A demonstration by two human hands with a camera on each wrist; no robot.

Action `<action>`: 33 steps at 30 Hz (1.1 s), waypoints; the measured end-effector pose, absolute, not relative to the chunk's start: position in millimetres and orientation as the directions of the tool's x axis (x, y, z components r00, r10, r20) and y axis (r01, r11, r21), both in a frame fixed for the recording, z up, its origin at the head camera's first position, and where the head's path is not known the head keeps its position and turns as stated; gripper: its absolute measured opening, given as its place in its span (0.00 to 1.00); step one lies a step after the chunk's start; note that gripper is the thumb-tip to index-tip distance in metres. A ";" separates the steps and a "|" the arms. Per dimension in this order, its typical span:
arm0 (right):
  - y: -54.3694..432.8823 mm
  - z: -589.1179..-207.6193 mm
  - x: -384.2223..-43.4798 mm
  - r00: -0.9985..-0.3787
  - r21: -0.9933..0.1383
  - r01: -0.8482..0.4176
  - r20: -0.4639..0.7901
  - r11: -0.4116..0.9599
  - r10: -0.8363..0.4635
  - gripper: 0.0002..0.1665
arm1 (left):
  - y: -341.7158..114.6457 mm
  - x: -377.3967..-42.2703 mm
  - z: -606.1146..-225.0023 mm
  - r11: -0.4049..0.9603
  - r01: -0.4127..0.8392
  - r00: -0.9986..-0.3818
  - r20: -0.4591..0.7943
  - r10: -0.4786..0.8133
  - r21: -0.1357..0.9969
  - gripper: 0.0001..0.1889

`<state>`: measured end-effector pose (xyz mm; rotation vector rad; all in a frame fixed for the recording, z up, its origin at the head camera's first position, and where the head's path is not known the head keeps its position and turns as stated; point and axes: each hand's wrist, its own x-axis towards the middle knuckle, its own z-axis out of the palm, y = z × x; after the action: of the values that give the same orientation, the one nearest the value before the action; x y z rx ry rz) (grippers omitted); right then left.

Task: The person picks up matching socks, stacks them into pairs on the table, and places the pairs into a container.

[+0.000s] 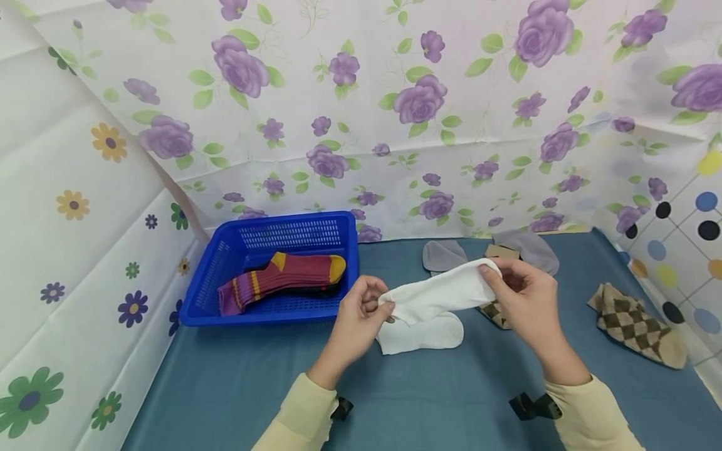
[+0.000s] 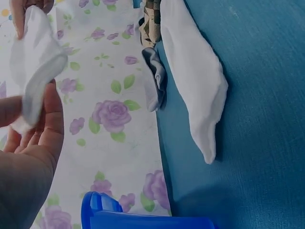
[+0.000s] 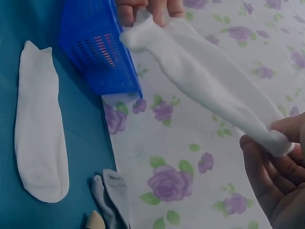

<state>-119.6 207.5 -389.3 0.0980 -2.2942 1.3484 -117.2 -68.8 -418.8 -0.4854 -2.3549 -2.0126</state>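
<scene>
A white sock [image 1: 442, 293] is stretched between both hands above the table. My left hand [image 1: 361, 316] pinches its left end between thumb and fingers. At the other end, my right hand [image 1: 524, 297] pinches the sock near its tip. Below it, a second white sock [image 1: 423, 333] lies flat on the blue cloth, partly covered by the held one in the head view. The right wrist view shows this lying sock [image 3: 42, 129] in full, apart from both hands.
A blue basket [image 1: 194, 310] at the left holds maroon and yellow socks [image 1: 293, 274] over dark ones. Grey socks [image 1: 527, 250] lie at the back right, and a brown checkered sock [image 1: 637, 322] at far right. Another checkered sock [image 1: 495, 315] is partly hidden behind the held sock.
</scene>
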 end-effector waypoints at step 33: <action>195.8 -403.2 -107.4 -0.901 -0.650 -0.359 0.430 0.670 -0.065 0.17 | -69.1 -118.9 -422.3 0.318 0.310 -0.938 0.343 -0.054 0.896 0.09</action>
<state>-107.4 195.8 -403.2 0.3337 -2.5143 1.0928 -118.9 -69.1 -422.3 -0.2294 -2.2784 -1.6556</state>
